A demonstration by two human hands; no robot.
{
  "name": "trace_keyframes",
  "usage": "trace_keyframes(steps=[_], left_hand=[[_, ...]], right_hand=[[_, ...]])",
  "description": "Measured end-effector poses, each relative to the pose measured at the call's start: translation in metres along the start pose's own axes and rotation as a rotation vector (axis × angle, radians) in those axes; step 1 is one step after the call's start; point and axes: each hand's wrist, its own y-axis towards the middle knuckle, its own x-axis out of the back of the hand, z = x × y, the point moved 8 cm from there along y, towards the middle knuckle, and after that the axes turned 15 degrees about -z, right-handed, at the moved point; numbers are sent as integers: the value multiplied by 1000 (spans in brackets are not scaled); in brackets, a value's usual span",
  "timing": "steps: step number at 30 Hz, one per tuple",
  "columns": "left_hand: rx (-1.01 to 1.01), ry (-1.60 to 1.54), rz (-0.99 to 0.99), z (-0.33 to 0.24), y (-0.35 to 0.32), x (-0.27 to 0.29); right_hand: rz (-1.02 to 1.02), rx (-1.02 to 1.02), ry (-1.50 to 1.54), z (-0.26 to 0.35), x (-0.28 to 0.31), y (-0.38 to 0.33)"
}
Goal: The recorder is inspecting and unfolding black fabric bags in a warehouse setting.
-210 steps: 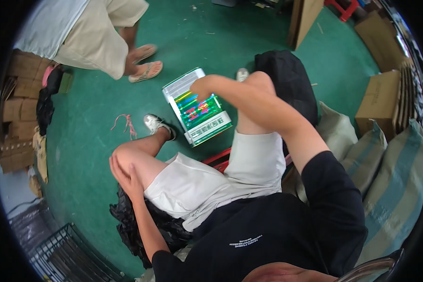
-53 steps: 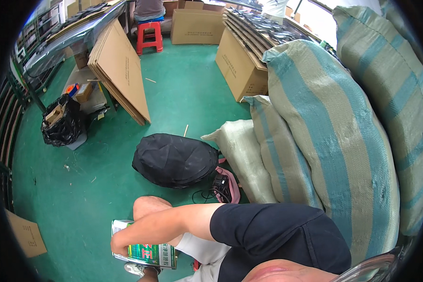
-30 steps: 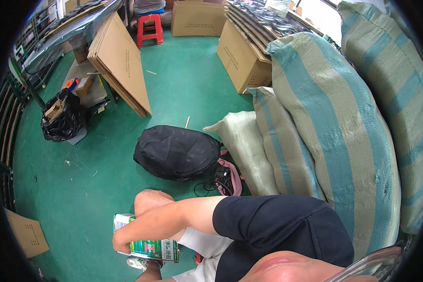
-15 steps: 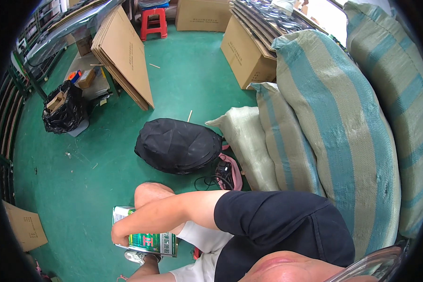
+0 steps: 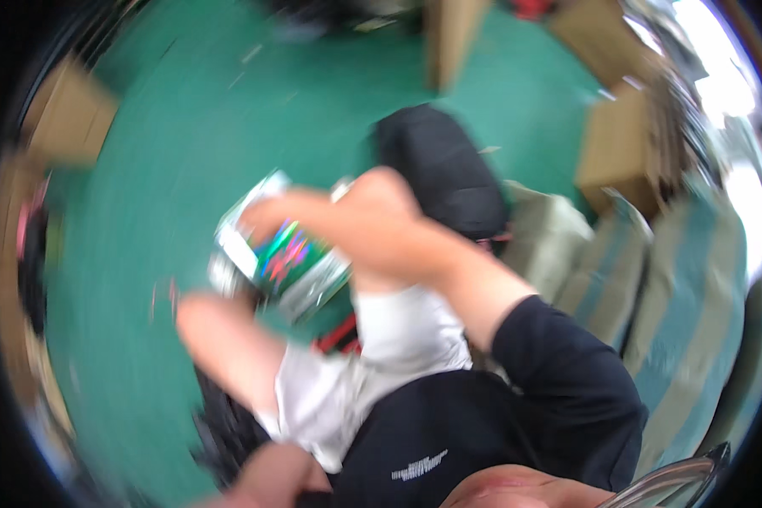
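Green tin (image 5: 284, 261) is overlapped at its far end by the right hand (image 5: 261, 220); long axis is slanted far-left to near-right; grip cannot be determined.

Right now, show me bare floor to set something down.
Widest: the green floor between the tin and the upper-left box. Smaller: between the black bag and the box beyond the sacks, bar a pale sliver. Crowded: around the tin, by right hand and shoe, and where the bag nears sacks. Blur may hide scraps.
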Motion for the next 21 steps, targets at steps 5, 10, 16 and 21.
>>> trace_keyframes(steps=[5, 10, 16, 21], left_hand=[[692, 131, -169, 190, -96, 65], [1150, 637, -92, 298, -279, 321], [1551, 1476, 146, 230, -435, 569], [1989, 1448, 402, 214, -517, 566]], right_hand=[[-108, 206, -328, -52, 85, -25], [361, -229, -187, 16, 56, -19], [468, -252, -259, 12, 21, -50], [442, -368, -297, -4, 54, -58]])
